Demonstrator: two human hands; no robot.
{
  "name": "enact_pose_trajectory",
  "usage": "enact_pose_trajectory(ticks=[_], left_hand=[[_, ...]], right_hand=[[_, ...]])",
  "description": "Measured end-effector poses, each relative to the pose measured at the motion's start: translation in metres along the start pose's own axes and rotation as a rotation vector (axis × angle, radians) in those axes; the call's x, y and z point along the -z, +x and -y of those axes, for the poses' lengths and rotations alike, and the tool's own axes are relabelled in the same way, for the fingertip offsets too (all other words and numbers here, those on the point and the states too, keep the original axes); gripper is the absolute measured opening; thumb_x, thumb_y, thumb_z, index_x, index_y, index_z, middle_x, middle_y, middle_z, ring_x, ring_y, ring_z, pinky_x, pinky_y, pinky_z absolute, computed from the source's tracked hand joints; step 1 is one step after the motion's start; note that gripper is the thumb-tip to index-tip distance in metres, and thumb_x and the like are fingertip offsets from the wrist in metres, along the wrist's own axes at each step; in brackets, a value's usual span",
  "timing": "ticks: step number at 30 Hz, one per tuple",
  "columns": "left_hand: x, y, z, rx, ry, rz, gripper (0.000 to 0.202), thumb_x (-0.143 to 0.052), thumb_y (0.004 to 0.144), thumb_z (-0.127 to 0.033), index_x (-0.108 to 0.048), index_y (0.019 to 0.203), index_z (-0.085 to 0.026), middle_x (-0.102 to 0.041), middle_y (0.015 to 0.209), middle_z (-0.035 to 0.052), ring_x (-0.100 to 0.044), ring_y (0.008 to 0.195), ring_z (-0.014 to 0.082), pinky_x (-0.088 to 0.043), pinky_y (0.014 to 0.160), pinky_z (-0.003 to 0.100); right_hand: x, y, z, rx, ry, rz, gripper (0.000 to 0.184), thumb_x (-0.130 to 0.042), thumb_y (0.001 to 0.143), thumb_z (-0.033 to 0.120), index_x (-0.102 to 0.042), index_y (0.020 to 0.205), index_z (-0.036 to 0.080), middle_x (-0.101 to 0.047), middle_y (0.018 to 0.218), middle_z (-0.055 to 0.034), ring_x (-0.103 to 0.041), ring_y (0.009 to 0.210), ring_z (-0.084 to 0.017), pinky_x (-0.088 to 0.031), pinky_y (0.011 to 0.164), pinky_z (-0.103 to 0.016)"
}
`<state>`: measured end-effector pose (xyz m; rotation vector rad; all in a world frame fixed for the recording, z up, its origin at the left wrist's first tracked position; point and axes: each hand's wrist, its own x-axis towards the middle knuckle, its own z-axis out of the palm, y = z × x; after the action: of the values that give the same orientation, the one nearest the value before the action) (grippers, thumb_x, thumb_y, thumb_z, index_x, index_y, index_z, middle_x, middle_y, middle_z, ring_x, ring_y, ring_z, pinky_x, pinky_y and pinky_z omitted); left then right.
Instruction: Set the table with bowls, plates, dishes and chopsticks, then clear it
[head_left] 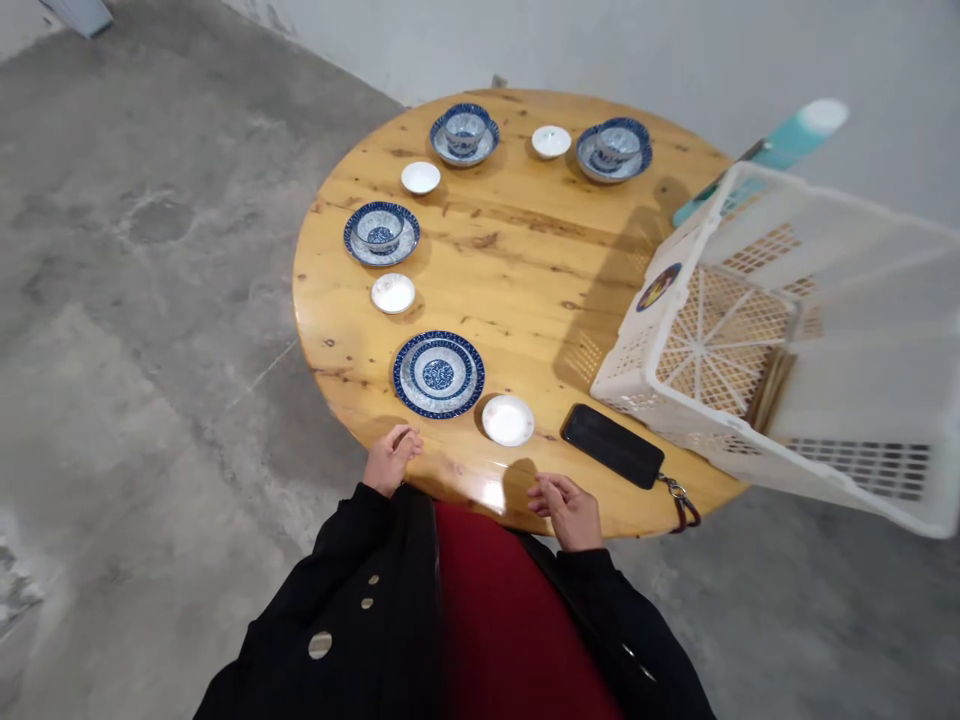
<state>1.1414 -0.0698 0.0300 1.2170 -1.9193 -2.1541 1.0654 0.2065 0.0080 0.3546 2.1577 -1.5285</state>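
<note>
My left hand point(390, 462) hovers at the near table edge, its fingers loosely bent and apart, with nothing in it. Just beyond it, a blue-patterned bowl point(439, 374) sits centred on a blue-rimmed plate point(401, 392). My right hand point(568, 508) is also empty, fingers half curled over the edge of the wood. Closest to that hand lies a small white dish point(508, 420), right of the near plate. A black phone point(613, 445) with a ring and dark red strap rests farther right.
On the round wooden table point(510, 285), more bowls on plates stand at the left point(380, 228), far left point(464, 130) and far right point(616, 143). Small white dishes point(420, 178) sit between them. A tilted white plastic crate point(637, 350) and a teal-and-white object point(795, 140) take up the right side.
</note>
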Motion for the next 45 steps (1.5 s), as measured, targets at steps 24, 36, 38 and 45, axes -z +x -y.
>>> enact_pose_trajectory(ticks=[24,36,38,45], left_hand=[[0.039,-0.057,0.029,0.001,-0.031,-0.174,0.04,-0.067,0.069,-0.048,-0.067,0.088,-0.012,-0.068,0.073,0.0045,-0.063,0.064,0.0136,-0.047,0.061,0.024],[0.05,-0.128,0.07,0.097,-0.016,-0.278,0.04,-0.064,0.07,-0.051,-0.066,0.086,-0.014,-0.069,0.075,0.0049,-0.065,0.066,0.0143,-0.048,0.063,0.025],[0.056,-0.126,0.074,0.085,-0.04,-0.288,0.041,-0.064,0.069,-0.051,-0.066,0.087,-0.014,-0.07,0.075,0.0054,-0.065,0.066,0.0145,-0.048,0.063,0.025],[0.106,-0.096,0.073,0.02,-0.017,-0.227,0.04,-0.063,0.071,-0.051,-0.067,0.087,-0.014,-0.071,0.075,0.0066,-0.067,0.066,0.0164,-0.049,0.062,0.027]], right_hand=[[-0.024,-0.028,-0.024,0.099,-0.05,0.196,0.065,-0.065,0.061,0.077,-0.065,0.081,0.016,-0.068,0.063,-0.0052,-0.061,0.047,-0.016,-0.05,0.046,-0.027],[-0.058,-0.038,-0.041,0.262,-0.346,0.556,0.043,-0.047,0.083,0.059,-0.062,0.09,0.02,-0.071,0.073,-0.0049,-0.067,0.058,-0.018,-0.054,0.06,-0.03],[-0.065,-0.04,-0.035,0.296,-0.382,0.567,0.041,-0.045,0.084,0.057,-0.062,0.091,0.02,-0.071,0.074,-0.0052,-0.067,0.059,-0.019,-0.054,0.061,-0.03],[-0.122,-0.048,-0.021,0.373,-0.451,0.584,0.038,-0.042,0.087,0.053,-0.061,0.09,0.021,-0.07,0.074,-0.0055,-0.068,0.06,-0.019,-0.054,0.061,-0.03]])
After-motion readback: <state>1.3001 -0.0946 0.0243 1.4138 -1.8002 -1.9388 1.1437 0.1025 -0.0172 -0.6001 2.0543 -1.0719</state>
